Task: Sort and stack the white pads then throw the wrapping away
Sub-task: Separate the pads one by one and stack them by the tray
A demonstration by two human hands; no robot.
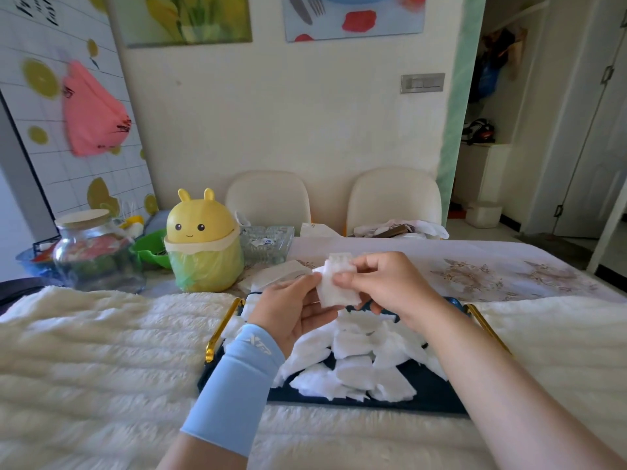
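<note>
Left hand (pixel 294 310), right hand (pixel 386 283) — pinch grips.

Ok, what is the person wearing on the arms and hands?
A light blue sleeve covers the left forearm to the wrist, with pale lettering near the wrist end. The right arm shows no sleeve. Left hand and right hand wear no gloves.

The held stack of white pads (pixel 334 288) is partly covered by the thumbs of the left grip (pixel 291 313) and right grip (pixel 386 283), so its count cannot be told. At 6 o'clock the loose pile of pads (pixel 356 364) and the blue sleeve (pixel 237 391) hide much of the navy tray (pixel 437 391). At 10 o'clock the pink bag (pixel 91 110) is blurred. Both forearms are cut off by the bottom edge.
</note>
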